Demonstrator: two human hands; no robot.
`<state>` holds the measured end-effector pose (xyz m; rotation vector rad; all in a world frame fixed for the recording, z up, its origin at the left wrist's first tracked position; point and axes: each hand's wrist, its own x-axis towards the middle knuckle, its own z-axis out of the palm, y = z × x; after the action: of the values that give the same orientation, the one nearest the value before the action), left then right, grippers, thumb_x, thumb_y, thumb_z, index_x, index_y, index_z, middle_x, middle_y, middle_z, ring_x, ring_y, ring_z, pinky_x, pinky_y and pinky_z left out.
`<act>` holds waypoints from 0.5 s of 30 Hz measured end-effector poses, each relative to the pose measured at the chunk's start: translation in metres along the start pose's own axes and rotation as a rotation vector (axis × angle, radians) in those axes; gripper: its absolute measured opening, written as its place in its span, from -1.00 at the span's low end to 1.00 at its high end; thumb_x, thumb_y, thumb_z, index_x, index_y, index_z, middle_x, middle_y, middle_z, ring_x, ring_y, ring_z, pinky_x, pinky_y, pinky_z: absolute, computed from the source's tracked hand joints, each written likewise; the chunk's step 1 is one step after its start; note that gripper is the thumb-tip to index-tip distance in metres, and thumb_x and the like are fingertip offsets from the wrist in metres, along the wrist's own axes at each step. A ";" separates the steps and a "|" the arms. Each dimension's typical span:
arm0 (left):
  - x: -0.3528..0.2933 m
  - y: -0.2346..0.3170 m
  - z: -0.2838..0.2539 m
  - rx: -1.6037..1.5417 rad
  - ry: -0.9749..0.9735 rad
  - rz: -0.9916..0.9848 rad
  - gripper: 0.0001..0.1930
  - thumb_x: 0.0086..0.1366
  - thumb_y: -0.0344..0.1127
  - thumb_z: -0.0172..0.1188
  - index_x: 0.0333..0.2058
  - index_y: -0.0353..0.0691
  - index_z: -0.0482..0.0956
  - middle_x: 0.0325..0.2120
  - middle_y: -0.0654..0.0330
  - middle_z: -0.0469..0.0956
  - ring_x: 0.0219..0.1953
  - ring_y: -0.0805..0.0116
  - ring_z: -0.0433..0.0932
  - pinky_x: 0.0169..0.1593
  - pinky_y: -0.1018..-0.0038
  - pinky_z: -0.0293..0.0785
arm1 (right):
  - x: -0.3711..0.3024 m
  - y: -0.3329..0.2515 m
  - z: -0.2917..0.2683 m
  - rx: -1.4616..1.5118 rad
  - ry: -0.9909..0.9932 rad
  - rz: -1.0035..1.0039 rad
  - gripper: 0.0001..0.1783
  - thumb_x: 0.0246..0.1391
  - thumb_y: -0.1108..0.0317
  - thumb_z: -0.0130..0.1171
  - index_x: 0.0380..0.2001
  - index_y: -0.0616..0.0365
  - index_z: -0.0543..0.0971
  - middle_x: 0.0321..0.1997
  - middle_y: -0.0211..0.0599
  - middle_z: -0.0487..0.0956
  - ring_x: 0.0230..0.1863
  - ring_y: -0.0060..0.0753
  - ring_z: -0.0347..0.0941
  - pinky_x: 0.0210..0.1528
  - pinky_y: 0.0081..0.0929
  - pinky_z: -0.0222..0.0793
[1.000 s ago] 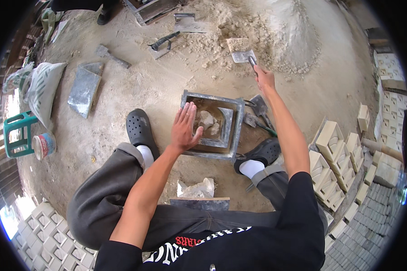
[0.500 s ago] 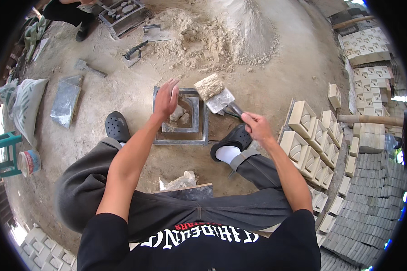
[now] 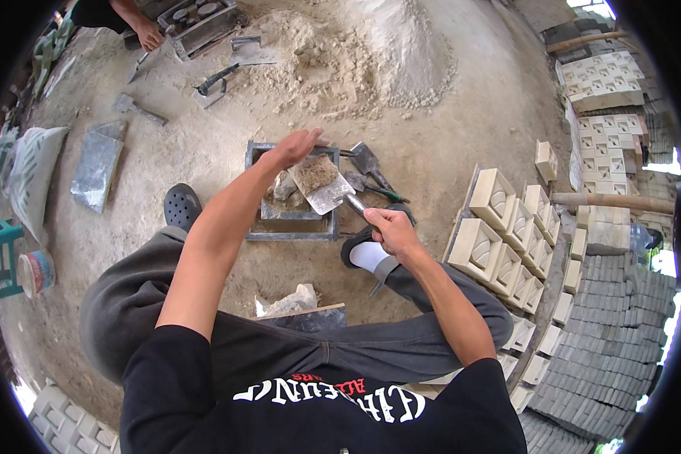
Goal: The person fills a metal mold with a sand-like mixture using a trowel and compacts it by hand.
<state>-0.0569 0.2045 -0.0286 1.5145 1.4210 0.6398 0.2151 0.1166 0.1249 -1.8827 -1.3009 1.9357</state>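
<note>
My right hand [image 3: 390,231] grips the handle of a trowel [image 3: 325,188] whose blade carries a lump of damp sandy mix over a square metal mould [image 3: 291,225] on the ground between my feet. My left hand [image 3: 291,145] reaches over the mould's far edge, fingers spread flat, touching the mix at the blade's tip. Some mix lies inside the mould, partly hidden by my left arm.
A large sand pile [image 3: 363,53] lies beyond the mould. A second trowel [image 3: 371,163] rests right of it. Rows of cast blocks [image 3: 507,227] stand at right. Another person's hand [image 3: 150,34] works a mould at top left. A sack [image 3: 26,174] and bucket [image 3: 34,271] sit left.
My right hand brought the loaded trowel from the sand pile back over the mould. My left hand lifted off the mould's inside to the blade's far edge.
</note>
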 end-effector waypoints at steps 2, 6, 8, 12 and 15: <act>0.002 0.003 0.002 -0.012 -0.002 0.029 -0.28 0.40 0.16 -0.43 -0.09 -0.34 0.59 -0.26 -0.31 0.53 -0.08 -0.24 0.46 0.11 0.17 0.26 | 0.000 -0.006 -0.001 0.002 0.034 0.030 -0.64 0.19 0.12 0.14 -0.11 0.17 0.61 -0.71 -0.57 0.32 -0.78 -0.80 0.04 -0.77 -0.66 -0.15; 0.004 -0.007 0.010 -0.014 0.056 -0.088 -0.24 0.39 0.20 -0.35 -0.21 -0.54 0.52 -0.26 -0.33 0.51 -0.10 -0.19 0.45 0.07 0.15 0.27 | -0.003 -0.018 0.003 -0.025 0.025 0.030 -0.64 0.19 0.12 0.14 -0.12 0.18 0.61 -0.72 -0.57 0.31 -0.78 -0.79 0.02 -0.77 -0.65 -0.17; 0.005 -0.012 0.010 -0.039 0.081 -0.090 -0.23 0.39 0.21 -0.31 -0.29 -0.58 0.49 -0.30 -0.32 0.50 -0.16 -0.14 0.46 0.03 0.15 0.28 | -0.003 -0.022 0.008 -0.033 0.035 0.051 -0.63 0.19 0.12 0.13 -0.13 0.20 0.61 -0.71 -0.56 0.31 -0.79 -0.78 0.01 -0.78 -0.64 -0.18; 0.005 -0.011 0.012 -0.058 0.064 -0.071 -0.22 0.38 0.22 -0.35 -0.20 -0.55 0.51 -0.15 -0.37 0.48 -0.01 -0.23 0.42 0.10 0.13 0.25 | 0.000 -0.028 0.012 -0.044 0.012 0.073 -0.64 0.21 0.12 0.10 -0.09 0.14 0.58 -0.69 -0.53 0.35 -0.82 -0.79 -0.01 -0.80 -0.67 -0.17; 0.005 -0.011 0.013 -0.056 0.087 -0.057 -0.21 0.38 0.23 -0.34 -0.25 -0.55 0.53 -0.17 -0.37 0.49 -0.03 -0.23 0.43 0.09 0.12 0.26 | 0.003 -0.029 0.010 -0.074 0.010 0.068 -0.64 0.20 0.10 0.11 -0.11 0.13 0.58 -0.70 -0.53 0.35 -0.83 -0.79 -0.02 -0.81 -0.66 -0.19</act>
<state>-0.0500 0.2049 -0.0452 1.4131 1.4941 0.7118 0.1926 0.1314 0.1402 -1.9936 -1.3404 1.9328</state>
